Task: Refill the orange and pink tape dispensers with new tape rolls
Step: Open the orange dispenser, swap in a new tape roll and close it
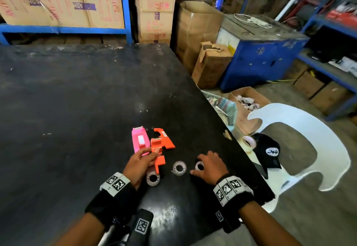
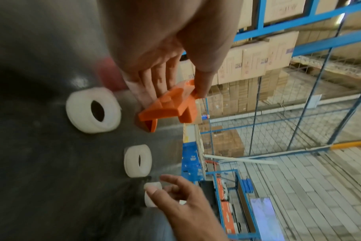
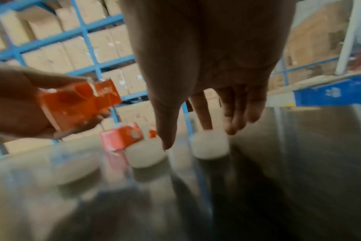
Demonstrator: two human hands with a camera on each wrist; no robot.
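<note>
On the black table (image 1: 77, 110) a pink dispenser (image 1: 140, 141) lies beside an orange dispenser part (image 1: 165, 138). My left hand (image 1: 154, 152) pinches another orange dispenser piece (image 2: 171, 104) between thumb and fingers, lifted just off the table. Three clear tape rolls lie flat in a row: left (image 1: 153, 178), middle (image 1: 179, 168), right (image 1: 200, 166). My right hand (image 1: 197, 163) hovers over the right roll (image 3: 209, 147), fingers spread; one fingertip (image 3: 205, 127) touches its top and the thumb stands apart on the left.
The table's right edge (image 1: 241, 158) runs close to my right hand. Beyond it a white plastic chair (image 1: 318, 149) carries a black cap (image 1: 268, 153) and a larger tape roll (image 1: 249, 143). Cardboard boxes and blue racks stand behind.
</note>
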